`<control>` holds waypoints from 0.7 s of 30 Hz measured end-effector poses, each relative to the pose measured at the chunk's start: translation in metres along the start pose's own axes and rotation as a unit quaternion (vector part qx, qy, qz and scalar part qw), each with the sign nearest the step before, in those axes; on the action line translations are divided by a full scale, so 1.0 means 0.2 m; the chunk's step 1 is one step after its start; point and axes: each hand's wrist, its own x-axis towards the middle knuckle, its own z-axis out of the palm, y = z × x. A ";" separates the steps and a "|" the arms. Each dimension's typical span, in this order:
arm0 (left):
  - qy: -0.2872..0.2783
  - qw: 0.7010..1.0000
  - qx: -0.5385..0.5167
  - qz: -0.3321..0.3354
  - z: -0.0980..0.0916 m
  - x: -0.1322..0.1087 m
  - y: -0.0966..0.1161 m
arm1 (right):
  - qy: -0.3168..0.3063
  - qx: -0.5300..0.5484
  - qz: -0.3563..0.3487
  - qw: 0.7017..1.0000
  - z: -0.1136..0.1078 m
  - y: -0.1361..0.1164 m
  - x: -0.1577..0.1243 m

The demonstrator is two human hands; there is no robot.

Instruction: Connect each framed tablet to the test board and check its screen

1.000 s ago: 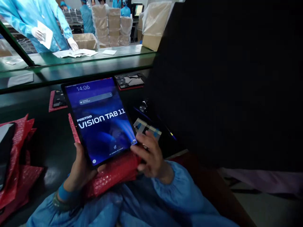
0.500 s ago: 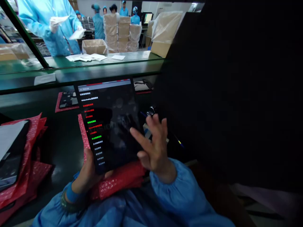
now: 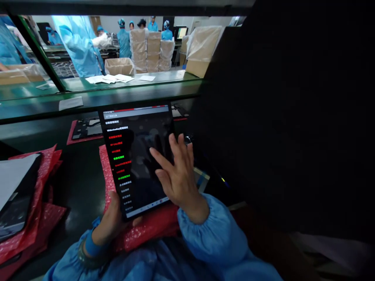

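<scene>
Now that the lock screen is replaced by a test menu, the tablet (image 3: 137,156) is gripped low by the left hand (image 3: 113,222) over red wrap (image 3: 152,228); the right hand (image 3: 175,175) is held above it, fingers spread.

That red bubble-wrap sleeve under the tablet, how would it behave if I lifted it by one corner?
Probably floppy: the red bubble-wrap sleeve bends and creases under the tablet. Likely light for its size, since it looks like thin bubbled film. Its glossy surface may be slippery, so the tablet in the left hand could slide on it.
</scene>
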 end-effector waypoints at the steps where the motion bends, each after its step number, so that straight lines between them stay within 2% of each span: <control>1: -0.001 1.000 -0.002 0.001 0.00 0.00 0.00 | 0.029 0.022 0.009 0.999 -0.01 0.01 -0.01; 3: -0.003 1.000 -0.001 0.001 -0.01 0.00 -0.01 | 0.113 0.087 0.047 0.989 -0.02 0.05 -0.03; 5: -0.004 1.000 -0.003 0.002 -0.02 0.00 -0.01 | 0.165 0.189 0.132 0.959 -0.02 0.09 -0.05; 7: -0.004 1.000 -0.017 0.012 -0.03 0.00 -0.02 | 0.133 0.331 0.246 0.901 -0.02 0.12 -0.06; 9: 0.000 0.999 -0.044 0.015 -0.03 0.00 -0.03 | 0.067 0.464 0.333 0.818 -0.01 0.12 -0.06; 10: 0.005 0.998 -0.060 0.006 -0.04 0.00 -0.03 | 0.049 0.511 0.356 0.781 0.00 0.12 -0.05; 12: 0.014 0.996 -0.087 -0.028 -0.04 0.00 -0.03 | 0.061 0.560 0.378 0.735 0.02 0.09 -0.04; 14: 0.018 0.993 -0.105 -0.052 -0.04 0.00 -0.02 | 0.100 0.574 0.390 0.713 0.03 0.07 -0.04; 16: 0.014 0.992 -0.116 -0.045 -0.03 0.00 0.00 | 0.118 0.582 0.397 0.700 0.03 0.06 -0.04; 21: 0.017 0.991 -0.119 -0.051 -0.02 0.00 0.02 | 0.103 0.588 0.390 0.701 0.04 0.05 -0.04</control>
